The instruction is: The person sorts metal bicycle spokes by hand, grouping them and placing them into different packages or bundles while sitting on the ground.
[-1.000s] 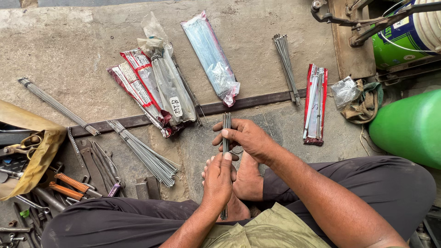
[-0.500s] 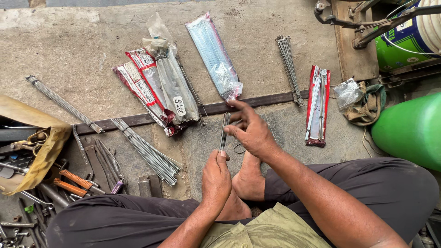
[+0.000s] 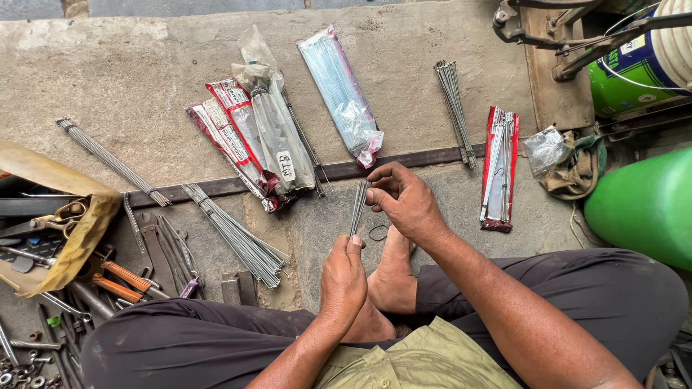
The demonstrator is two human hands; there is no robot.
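Observation:
A small bundle of thin metal spokes stands nearly upright between my hands. My left hand grips its lower end, fingers closed round it. My right hand pinches the upper end with thumb and fingertips. A small black rubber ring lies on the concrete floor just below my right hand, beside my bare feet. I sit cross-legged in dark trousers.
Plastic packets of spokes and a clear-blue packet lie ahead. Loose spoke bundles and a red packet surround them. Hand tools sit left; a green cylinder right.
My right hand slid up along the spoke bundle toward its top end, and the bundle tilted slightly. The left hand kept its hold at the bottom.

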